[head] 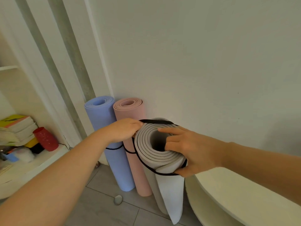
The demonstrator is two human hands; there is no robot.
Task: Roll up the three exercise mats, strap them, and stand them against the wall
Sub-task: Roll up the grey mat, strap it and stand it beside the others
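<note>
A rolled blue mat (104,121) and a rolled pink mat (136,115) stand upright against the white wall (203,62), each with a thin black strap round its middle. To their right a rolled grey mat (156,157) stands on end, its loose outer flap hanging down. A black strap (156,122) loops round its top. My left hand (123,130) pinches the strap at the roll's upper left edge. My right hand (185,149) grips the roll's top from the right, fingers curled into the hollow core and thumb on the outside.
A white shelf unit (37,162) at the left holds stacked books (17,128), a red cup (45,138) and small items. A cream rounded furniture edge (228,196) sits low at the right. A small grey stone-like object (117,199) lies on the grey floor (101,206).
</note>
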